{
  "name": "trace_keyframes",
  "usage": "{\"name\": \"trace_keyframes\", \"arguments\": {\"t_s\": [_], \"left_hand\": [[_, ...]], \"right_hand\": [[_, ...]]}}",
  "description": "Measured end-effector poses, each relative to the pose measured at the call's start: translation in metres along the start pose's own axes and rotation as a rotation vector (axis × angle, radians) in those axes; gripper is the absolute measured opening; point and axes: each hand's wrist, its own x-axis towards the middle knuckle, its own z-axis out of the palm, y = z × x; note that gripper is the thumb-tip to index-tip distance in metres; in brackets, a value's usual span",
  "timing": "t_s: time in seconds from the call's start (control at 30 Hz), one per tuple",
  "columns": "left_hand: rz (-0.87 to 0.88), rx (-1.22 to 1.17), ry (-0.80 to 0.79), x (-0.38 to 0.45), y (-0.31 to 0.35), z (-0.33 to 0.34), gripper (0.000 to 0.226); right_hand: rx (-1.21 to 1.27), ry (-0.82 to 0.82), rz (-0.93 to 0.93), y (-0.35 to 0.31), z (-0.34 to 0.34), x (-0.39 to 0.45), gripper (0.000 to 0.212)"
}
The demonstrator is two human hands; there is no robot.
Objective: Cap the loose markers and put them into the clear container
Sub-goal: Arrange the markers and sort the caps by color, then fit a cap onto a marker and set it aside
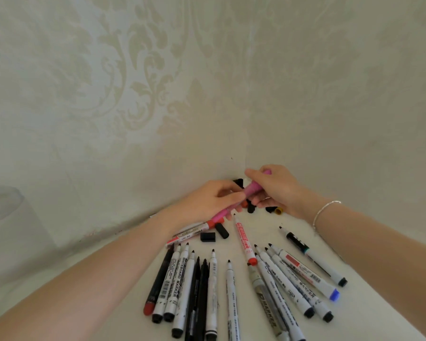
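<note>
Uncapped markers [214, 289] fanned on the white counter [369, 313]: about fifteen, tips pointing away (overlap makes the count rough). Two loose black caps [207, 236] lie beside a red-ended marker; more caps [276, 210] sit under the hands, number unclear. Left hand [207, 203] and right hand [278, 188] both closed on one pink marker [241, 200], held above the counter. Clear container [8, 217] stands far left, well apart.

Both hands grip the pink marker [234, 204] above the table [276, 232]: left hand [207, 201] on its barrel, right hand [278, 187] on its upper end. Uncapped markers [231, 286] fan out nearer than it; clear container [8, 210] far left of it.
</note>
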Motion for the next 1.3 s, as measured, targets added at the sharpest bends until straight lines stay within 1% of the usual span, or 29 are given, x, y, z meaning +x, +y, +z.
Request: {"name": "trace_keyframes", "arguments": {"t_s": [0.07,0.1,0.17,0.23,0.3,0.37,0.47,0.5,0.57,0.63,0.73,0.8,0.83,0.87,0.93,1.0,1.03,1.13,1.2,1.3], "left_hand": [[-0.011,0.237,0.030,0.001,-0.006,-0.014,0.019],[-0.031,0.389,0.062,0.002,-0.011,-0.022,0.020],[-0.106,0.653,0.090,0.003,-0.020,-0.037,0.025],[-0.198,0.816,0.072,0.000,-0.027,-0.047,0.027],[-0.266,0.937,0.076,-0.002,-0.034,-0.050,0.027],[-0.297,1.025,0.100,-0.001,-0.040,-0.049,0.027],[-0.297,1.078,0.118,0.001,-0.049,-0.045,0.026],[-0.294,1.085,0.119,0.002,-0.052,-0.043,0.026],[-0.286,1.081,0.123,0.002,-0.057,-0.039,0.025],[-0.283,1.067,0.124,0.004,-0.061,-0.037,0.024],[-0.289,1.056,0.120,0.007,-0.062,-0.038,0.023],[-0.263,1.022,0.147,0.011,-0.057,-0.037,0.024],[-0.221,0.996,0.175,0.015,-0.053,-0.035,0.025],[-0.168,0.966,0.204,0.019,-0.049,-0.032,0.026],[-0.080,0.888,0.232,0.030,-0.041,-0.023,0.029],[-0.052,0.808,0.187,0.044,-0.035,-0.012,0.034],[-0.059,0.789,0.145,0.051,-0.034,-0.005,0.037],[-0.095,0.852,0.069,0.071,-0.037,0.010,0.039],[-0.123,0.909,0.081,0.080,-0.037,0.016,0.032],[-0.148,0.933,0.116,0.086,-0.038,0.023,0.023]], "right_hand": [[-0.070,-0.048,0.040,0.000,0.001,-0.002,0.025],[-0.166,-0.042,0.050,0.000,-0.001,-0.002,0.022],[-0.494,-0.059,0.068,0.001,-0.010,-0.005,0.018],[-0.829,-0.214,0.144,-0.001,-0.020,-0.010,0.023],[-1.018,-0.401,0.286,-0.002,-0.025,-0.019,0.022],[-1.147,-0.514,0.350,-0.002,-0.027,-0.028,0.022],[-1.242,-0.534,0.339,0.008,-0.026,-0.032,0.034],[-1.256,-0.532,0.339,0.013,-0.025,-0.031,0.035],[-1.265,-0.513,0.336,0.025,-0.023,-0.029,0.029],[-1.254,-0.476,0.334,0.036,-0.020,-0.028,0.025],[-1.179,-0.418,0.315,0.042,-0.020,-0.027,0.028],[-1.110,-0.340,0.250,0.037,-0.024,-0.023,0.020],[-1.055,-0.282,0.203,0.033,-0.027,-0.020,0.018],[-0.965,-0.221,0.158,0.029,-0.029,-0.016,0.019],[-0.656,-0.110,0.114,0.024,-0.033,-0.008,0.019],[-0.303,-0.037,0.120,0.024,-0.032,-0.002,0.019],[-0.181,-0.013,0.124,0.024,-0.031,0.001,0.019],[-0.015,0.063,0.110,0.030,-0.023,0.007,0.016],[0.035,0.101,0.098,0.032,-0.019,0.010,0.015],[0.063,0.106,0.094,0.034,-0.015,0.012,0.016]]}}
